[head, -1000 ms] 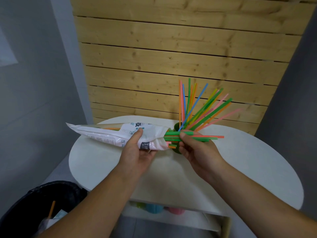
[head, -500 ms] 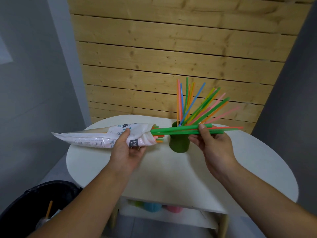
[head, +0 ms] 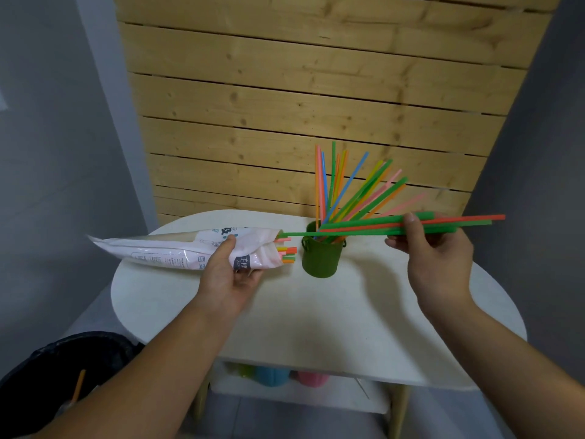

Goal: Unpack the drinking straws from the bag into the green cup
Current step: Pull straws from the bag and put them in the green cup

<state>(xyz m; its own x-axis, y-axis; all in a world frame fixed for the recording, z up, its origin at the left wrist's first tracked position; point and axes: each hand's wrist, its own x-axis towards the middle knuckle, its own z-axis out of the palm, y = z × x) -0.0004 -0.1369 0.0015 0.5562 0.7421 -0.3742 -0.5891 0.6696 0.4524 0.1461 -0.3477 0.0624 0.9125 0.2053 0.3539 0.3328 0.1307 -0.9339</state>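
Head view: right hand (head: 433,248) pinches a bundle of straws (head: 364,228) lying sideways, seemingly just clear of the bag (head: 177,251) gripped by left hand (head: 231,270); green cup (head: 321,259) sits below, so tips must swing down

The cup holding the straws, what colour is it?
The cup is plain dark green, seen best in the head view, standing on the white table.

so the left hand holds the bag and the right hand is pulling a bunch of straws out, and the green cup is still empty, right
Not quite: the head view shows the green cup already holding many straws. The rest stands: the left hand holds the bag and the right hand pulls out a bunch of straws.
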